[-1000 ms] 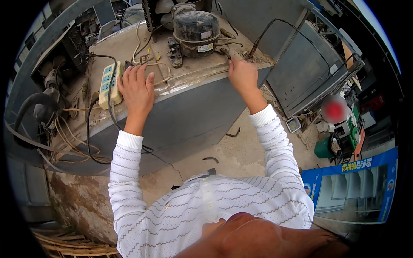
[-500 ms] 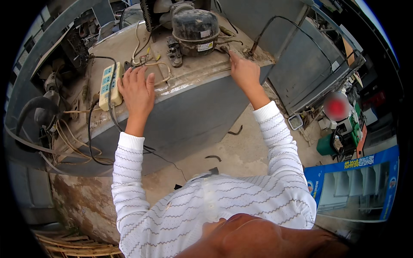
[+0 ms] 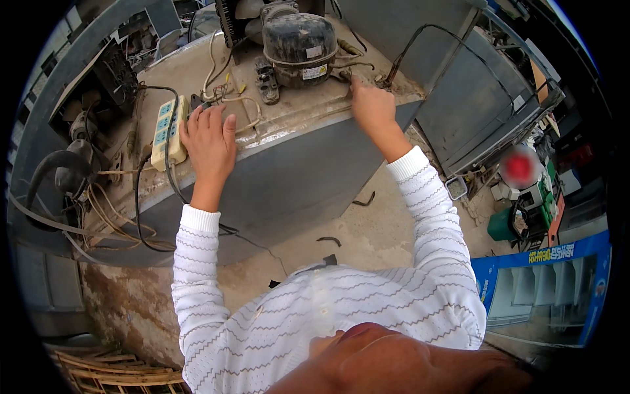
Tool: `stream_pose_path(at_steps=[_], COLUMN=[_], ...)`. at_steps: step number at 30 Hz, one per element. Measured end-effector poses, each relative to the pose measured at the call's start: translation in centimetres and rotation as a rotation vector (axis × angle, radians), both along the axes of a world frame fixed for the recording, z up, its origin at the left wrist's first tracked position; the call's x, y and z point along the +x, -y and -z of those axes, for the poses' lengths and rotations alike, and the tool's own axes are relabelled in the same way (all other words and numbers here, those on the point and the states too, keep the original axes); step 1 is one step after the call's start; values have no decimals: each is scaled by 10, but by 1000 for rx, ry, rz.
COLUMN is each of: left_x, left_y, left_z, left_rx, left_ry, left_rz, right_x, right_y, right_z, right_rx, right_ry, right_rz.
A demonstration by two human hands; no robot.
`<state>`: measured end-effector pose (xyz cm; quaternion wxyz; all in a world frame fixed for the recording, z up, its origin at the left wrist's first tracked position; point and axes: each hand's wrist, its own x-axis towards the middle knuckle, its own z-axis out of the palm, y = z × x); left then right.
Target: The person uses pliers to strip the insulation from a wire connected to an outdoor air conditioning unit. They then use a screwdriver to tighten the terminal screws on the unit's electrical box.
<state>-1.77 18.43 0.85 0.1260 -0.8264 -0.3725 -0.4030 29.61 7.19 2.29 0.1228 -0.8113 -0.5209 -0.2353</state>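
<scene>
My left hand (image 3: 209,141) is open, fingers spread and slightly bent over the metal top (image 3: 282,118), beside a cream power strip (image 3: 161,134) crossed by black cable, with thin wires (image 3: 223,92) at its fingertips. My right hand (image 3: 373,108) is closed, index finger reaching to a small dark metal part (image 3: 343,75) just right of the dusty black compressor (image 3: 296,39); what it grips, if anything, is hidden. Copper pipes come out of the compressor near that hand. A metal mounting foot (image 3: 268,84) sits at the compressor's left side.
Machinery with a finned coil (image 3: 111,72) and thick black hose stands left. A grey metal cabinet (image 3: 469,125) stands right, near a green bin (image 3: 499,223), a blurred red shape and clutter. A blue-framed glass display case (image 3: 538,282) is lower right. Scraps lie on the concrete floor (image 3: 354,236).
My right hand has shifted slightly up and to the right, near the dark part by the compressor. My left hand has stayed in nearly the same position by the power strip.
</scene>
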Motion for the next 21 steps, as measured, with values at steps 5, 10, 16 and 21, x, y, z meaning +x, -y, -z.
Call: stream_pose_path(at_steps=[5, 10, 16, 21], left_x=[0, -2, 0, -2], left_y=[2, 2, 0, 0], left_z=[-1, -1, 0, -1], left_rx=[-13, 4, 15, 21], left_ry=[-7, -16, -12, -1], left_rz=[1, -3, 0, 7], right_x=[16, 51, 97, 92], right_y=[8, 9, 2, 6], right_z=[-6, -4, -13, -23], right_rx=[2, 24, 39, -66], right_ry=[72, 90, 145, 91], right_rz=[-135, -338, -596, -498])
